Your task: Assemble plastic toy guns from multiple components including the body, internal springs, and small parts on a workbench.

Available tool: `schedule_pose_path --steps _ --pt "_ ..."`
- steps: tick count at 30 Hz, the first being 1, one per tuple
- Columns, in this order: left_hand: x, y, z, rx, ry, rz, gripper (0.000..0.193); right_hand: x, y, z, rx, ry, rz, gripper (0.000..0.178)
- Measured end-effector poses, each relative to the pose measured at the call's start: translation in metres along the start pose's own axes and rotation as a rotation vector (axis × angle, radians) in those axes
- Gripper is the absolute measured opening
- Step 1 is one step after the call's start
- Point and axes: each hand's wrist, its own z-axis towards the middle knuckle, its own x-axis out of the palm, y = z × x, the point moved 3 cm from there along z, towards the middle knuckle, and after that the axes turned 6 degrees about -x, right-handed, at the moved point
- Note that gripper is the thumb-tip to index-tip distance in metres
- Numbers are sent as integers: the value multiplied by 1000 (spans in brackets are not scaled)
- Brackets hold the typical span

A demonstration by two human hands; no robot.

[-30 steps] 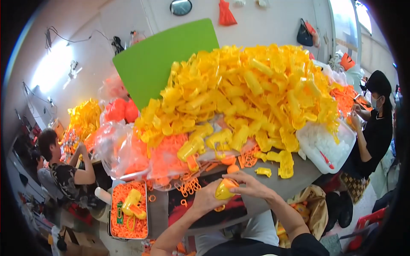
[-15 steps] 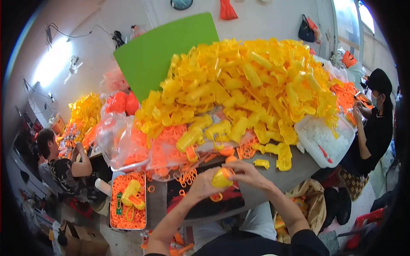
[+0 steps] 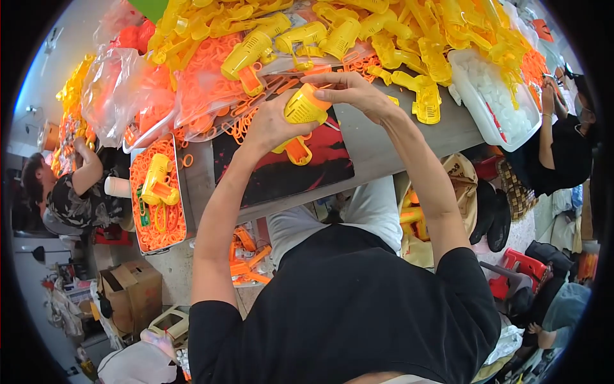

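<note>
Above the dark mat on the table, you hold a yellow plastic toy, its rounded, slotted body wrapped by the curled fingers of your left hand, its orange far-right end pinched by your right hand's thumb and fingers.
</note>
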Motion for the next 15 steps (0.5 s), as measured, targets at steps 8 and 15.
schedule_pose_path --steps 8,15 --pt "2 1 -9 39 -53 66 68 14 5 -3 30 -101 -132 56" --pt "-1 -3 -10 47 -62 79 68 14 3 3 38 -168 -233 56"
